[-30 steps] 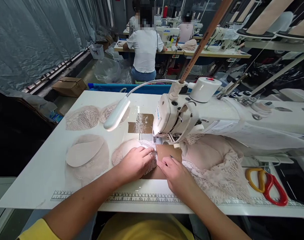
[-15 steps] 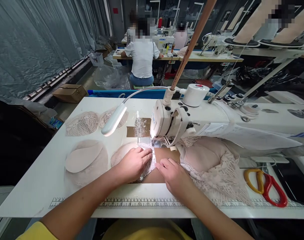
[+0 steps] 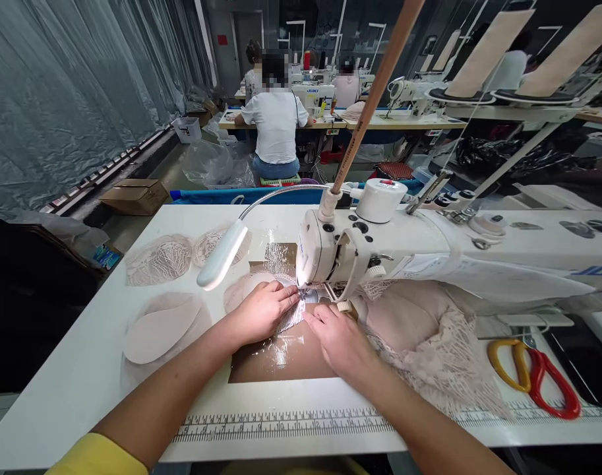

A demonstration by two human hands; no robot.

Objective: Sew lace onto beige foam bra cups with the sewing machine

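Note:
A pale pink lace cup piece (image 3: pixel 239 294) with a light, dotted edge lies under the needle area of a white sewing machine (image 3: pixel 314 247). My left hand (image 3: pixel 267 309) is on top of it, fingers pressed together on the fabric close to the presser foot; its thumb is hidden. My right hand (image 3: pixel 337 336) pinches the near edge of the same piece between thumb and forefinger, just right of my left fingertips. To the right of my right hand, a bunched lace garment (image 3: pixel 414 316) lies beneath the machine arm.
Flat lace pieces (image 3: pixel 159 259) and a smooth oval pad (image 3: pixel 157 330) lie at the left. Scissors with yellow and red handles (image 3: pixel 552 386) are at the right, beyond a printed ruler (image 3: pixel 281 425). A lamp (image 3: pixel 224 256) hangs over the table. A person (image 3: pixel 275 125) sits ahead.
The view has shifted, with the table lower in the picture. The lace piece has moved a little farther under the needle area, and both hands stay on it.

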